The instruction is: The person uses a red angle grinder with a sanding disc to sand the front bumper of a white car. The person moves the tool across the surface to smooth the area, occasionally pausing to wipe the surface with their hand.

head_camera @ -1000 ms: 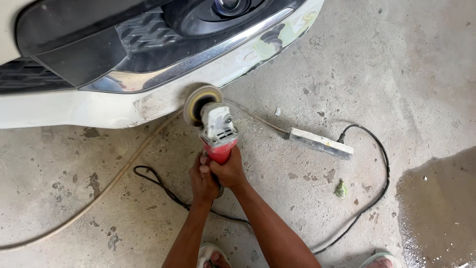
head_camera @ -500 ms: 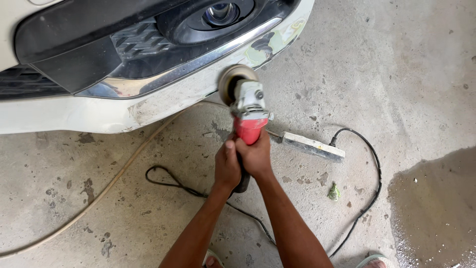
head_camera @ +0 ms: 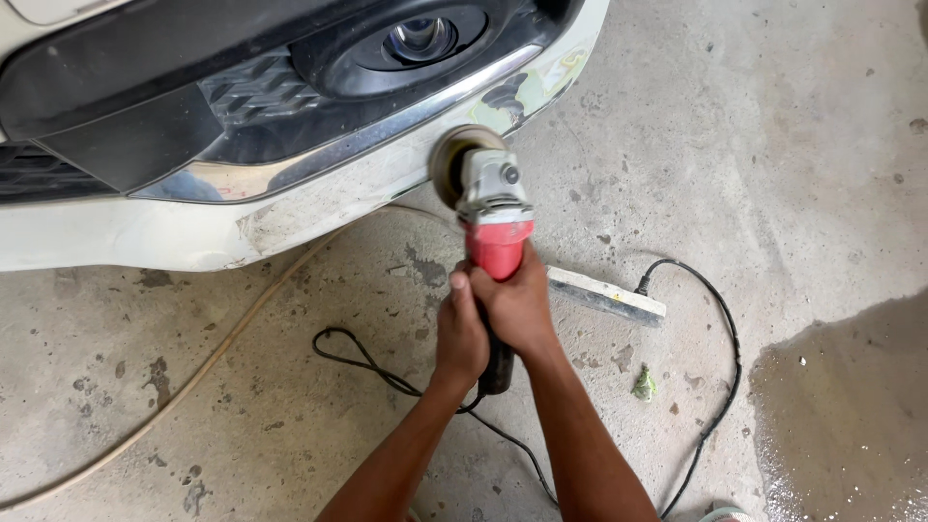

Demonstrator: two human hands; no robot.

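Your angle grinder (head_camera: 488, 208) has a red body and a grey metal head, with a round tan disc at its far end. It points away from you, and the disc sits against the lower edge of the white car bumper (head_camera: 319, 198), just under the bright chrome strip (head_camera: 348, 145) and below the round fog lamp (head_camera: 418, 37) in its black surround. The paint near the disc is scuffed and patchy, with dull bare spots and a greenish smear towards the bumper's corner.

Both of your hands are wrapped around the grinder's rear. Your right hand (head_camera: 517, 304) closes over the red body just behind the head, fingers curled tight around it. Your left hand (head_camera: 459, 333) grips a little further back and to the side, thumb up along the red casing, fingers folded round the black tail of the handle. The two hands touch each other, and neither is spread.

A black power cord (head_camera: 387, 372) leaves the tail of the tool and loops on the concrete floor (head_camera: 773, 145) to your left, then runs back between your forearms. A second stretch of black cable (head_camera: 720, 358) curves round on the right. Just beside your right hand lies a flat pale bar (head_camera: 607, 295), angled on the floor. A thin tan hose (head_camera: 193, 372) trails off to the lower left. A small green scrap (head_camera: 644, 385) lies near the cable, and a dark wet patch (head_camera: 851, 406) spreads at the right edge.
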